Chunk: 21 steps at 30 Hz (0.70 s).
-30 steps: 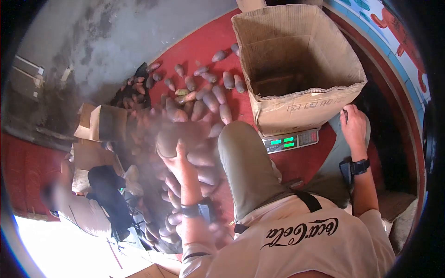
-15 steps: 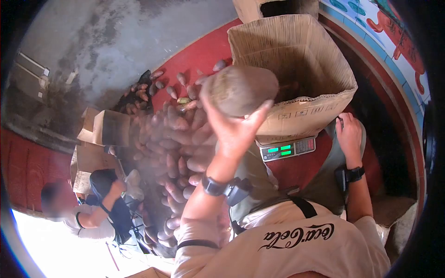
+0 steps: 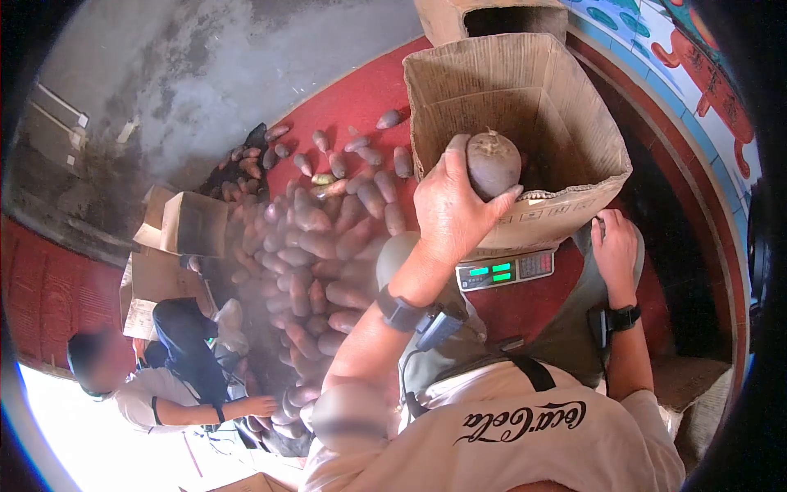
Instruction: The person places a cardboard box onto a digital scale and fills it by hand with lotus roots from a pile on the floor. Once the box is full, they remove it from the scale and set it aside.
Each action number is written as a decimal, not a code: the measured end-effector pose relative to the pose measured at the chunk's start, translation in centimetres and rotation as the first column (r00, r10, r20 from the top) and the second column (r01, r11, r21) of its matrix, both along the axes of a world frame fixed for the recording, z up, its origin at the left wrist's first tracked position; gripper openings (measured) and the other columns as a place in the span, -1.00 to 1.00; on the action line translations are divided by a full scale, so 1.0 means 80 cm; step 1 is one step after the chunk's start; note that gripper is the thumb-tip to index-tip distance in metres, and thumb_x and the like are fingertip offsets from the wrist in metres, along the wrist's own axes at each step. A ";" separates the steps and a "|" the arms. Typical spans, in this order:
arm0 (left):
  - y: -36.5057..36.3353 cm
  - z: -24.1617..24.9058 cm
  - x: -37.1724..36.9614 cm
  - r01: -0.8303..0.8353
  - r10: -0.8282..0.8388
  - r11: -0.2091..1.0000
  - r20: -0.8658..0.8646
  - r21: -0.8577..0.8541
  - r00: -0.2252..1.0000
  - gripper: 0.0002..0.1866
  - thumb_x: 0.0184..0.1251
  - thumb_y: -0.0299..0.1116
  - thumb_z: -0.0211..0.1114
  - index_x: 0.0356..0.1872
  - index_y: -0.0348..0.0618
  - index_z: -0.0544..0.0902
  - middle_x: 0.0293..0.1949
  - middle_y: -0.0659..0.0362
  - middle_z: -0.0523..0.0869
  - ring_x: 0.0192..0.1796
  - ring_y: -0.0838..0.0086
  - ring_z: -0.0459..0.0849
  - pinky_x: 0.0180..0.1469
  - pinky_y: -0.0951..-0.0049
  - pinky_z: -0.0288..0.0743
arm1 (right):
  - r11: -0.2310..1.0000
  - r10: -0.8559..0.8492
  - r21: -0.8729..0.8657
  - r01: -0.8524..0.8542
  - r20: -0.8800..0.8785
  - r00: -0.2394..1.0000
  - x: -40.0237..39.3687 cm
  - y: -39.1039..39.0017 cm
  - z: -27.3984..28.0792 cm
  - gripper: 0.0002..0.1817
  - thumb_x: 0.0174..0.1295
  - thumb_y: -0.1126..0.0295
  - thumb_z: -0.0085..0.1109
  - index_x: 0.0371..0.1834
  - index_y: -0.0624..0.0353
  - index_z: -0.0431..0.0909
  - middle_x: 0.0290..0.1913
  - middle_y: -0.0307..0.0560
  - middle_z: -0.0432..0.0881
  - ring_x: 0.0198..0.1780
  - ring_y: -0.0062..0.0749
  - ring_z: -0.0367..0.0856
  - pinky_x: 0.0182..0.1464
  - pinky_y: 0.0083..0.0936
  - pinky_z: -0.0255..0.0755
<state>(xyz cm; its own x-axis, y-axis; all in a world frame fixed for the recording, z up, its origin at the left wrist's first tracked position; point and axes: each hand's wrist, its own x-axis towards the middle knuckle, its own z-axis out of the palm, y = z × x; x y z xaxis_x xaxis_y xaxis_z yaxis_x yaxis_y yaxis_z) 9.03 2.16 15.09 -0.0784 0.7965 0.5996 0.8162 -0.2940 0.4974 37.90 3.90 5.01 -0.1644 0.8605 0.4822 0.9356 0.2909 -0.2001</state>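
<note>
Head view: root vegetable [image 3: 495,168] has just swung rightward, from beside the opening to within the mouth of the big cardboard box [image 3: 533,231]; left hand [image 3: 447,203] grasping it, fingers round its left side, thumb below; so this piece is now at the box, not yet let go; its height above the bottom unclear. Right hand [image 3: 616,246] resting on the knee, fingers loosely bent, nothing seen in them; scale [image 3: 504,273] lit green below the left fingers, under the box. Red floor [image 3: 361,92] beneath; heap of roots [image 3: 307,244] left of the left fingers; co-worker's hand [image 3: 261,406] now lowered to its edge; stained grey wall [image 3: 213,70] beyond; painted wall [image 3: 703,78] far right.
</note>
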 end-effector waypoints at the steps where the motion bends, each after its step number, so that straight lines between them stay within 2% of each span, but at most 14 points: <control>1: 0.003 -0.003 -0.001 0.015 -0.015 1.000 -0.005 -0.011 1.000 -0.13 -0.14 -0.04 0.57 0.17 -0.29 0.37 -0.17 -0.17 0.70 -0.12 -0.05 0.70 -0.10 0.16 0.59 | 1.000 0.001 -0.003 -0.001 -0.001 1.000 -0.001 0.000 0.002 -0.87 0.19 0.41 0.17 -0.26 0.21 0.48 -0.29 0.06 0.55 -0.20 0.05 0.54 -0.09 -0.12 0.39; 4: 0.002 -0.002 0.000 -0.008 0.008 1.000 -0.029 0.014 1.000 -0.23 -0.06 -0.03 0.52 0.13 -0.27 0.43 -0.22 -0.12 0.70 -0.19 -0.04 0.70 -0.15 0.14 0.58 | 1.000 0.005 0.010 -0.005 0.000 1.000 -0.003 -0.001 0.002 -0.87 0.18 0.42 0.17 -0.27 0.21 0.48 -0.29 0.06 0.55 -0.21 0.05 0.54 -0.10 -0.13 0.40; 7: 0.006 -0.012 -0.005 0.032 -0.034 0.999 -0.156 -0.012 0.987 -0.37 0.06 -0.05 0.45 0.06 -0.26 0.49 -0.26 -0.07 0.70 -0.24 -0.01 0.69 -0.18 0.16 0.56 | 1.000 0.002 0.001 -0.002 0.003 1.000 -0.005 -0.002 0.002 -0.87 0.18 0.42 0.17 -0.27 0.22 0.48 -0.29 0.05 0.55 -0.21 0.03 0.54 -0.12 -0.15 0.41; 10: 0.001 -0.014 -0.006 0.061 -0.052 0.998 -0.238 0.032 0.970 -0.48 0.13 -0.10 0.40 0.02 -0.24 0.54 -0.29 -0.05 0.70 -0.22 0.05 0.68 -0.15 0.20 0.53 | 1.000 -0.001 0.025 0.000 0.023 1.000 -0.003 -0.002 -0.006 -0.87 0.19 0.42 0.17 -0.28 0.22 0.48 -0.28 0.05 0.55 -0.22 0.01 0.55 -0.12 -0.16 0.42; 13: -0.001 -0.018 -0.010 0.074 -0.055 0.994 -0.215 0.081 0.975 -0.49 0.13 -0.13 0.39 0.03 -0.22 0.53 -0.20 -0.05 0.69 -0.09 0.07 0.65 0.02 0.18 0.46 | 0.999 -0.012 0.030 0.010 0.050 0.999 -0.002 0.000 -0.007 -0.87 0.20 0.42 0.16 -0.28 0.22 0.48 -0.28 0.05 0.55 -0.21 0.00 0.55 -0.12 -0.16 0.42; 16: -0.004 -0.024 -0.017 0.191 -0.141 0.956 -0.221 0.223 0.965 -0.46 0.10 -0.15 0.39 0.07 -0.22 0.52 -0.02 -0.06 0.64 0.09 0.05 0.57 0.16 0.09 0.35 | 1.000 -0.023 0.019 0.023 0.034 0.999 -0.008 -0.002 -0.003 -0.87 0.21 0.41 0.16 -0.28 0.22 0.48 -0.28 0.05 0.55 -0.21 0.01 0.54 -0.12 -0.16 0.42; 19: -0.015 -0.035 -0.025 0.158 -0.117 0.950 -0.161 0.270 0.980 -0.43 0.09 -0.19 0.38 0.11 -0.25 0.49 0.15 -0.08 0.53 0.24 0.00 0.45 0.27 0.04 0.26 | 1.000 -0.018 0.002 0.017 0.072 0.997 -0.007 -0.002 -0.001 -0.87 0.21 0.40 0.16 -0.28 0.22 0.48 -0.28 0.05 0.55 -0.21 0.02 0.54 -0.12 -0.16 0.42; 21: -0.028 -0.039 -0.036 0.118 -0.085 0.953 -0.129 0.280 0.988 -0.43 0.07 -0.24 0.37 0.12 -0.26 0.48 0.18 -0.10 0.49 0.28 -0.03 0.41 0.30 0.04 0.24 | 1.000 -0.018 -0.005 0.018 0.074 0.997 -0.008 -0.001 0.000 -0.87 0.21 0.40 0.16 -0.27 0.22 0.48 -0.27 0.06 0.55 -0.21 0.02 0.54 -0.12 -0.15 0.42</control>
<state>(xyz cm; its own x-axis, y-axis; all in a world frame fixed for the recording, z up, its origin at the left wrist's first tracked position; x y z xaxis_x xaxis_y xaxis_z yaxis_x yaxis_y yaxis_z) 6.17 -0.05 11.97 0.0760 0.5907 0.8033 0.8210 -0.4942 0.2857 37.26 3.83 4.99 -0.1841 0.8661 0.4646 0.9530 0.2730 -0.1313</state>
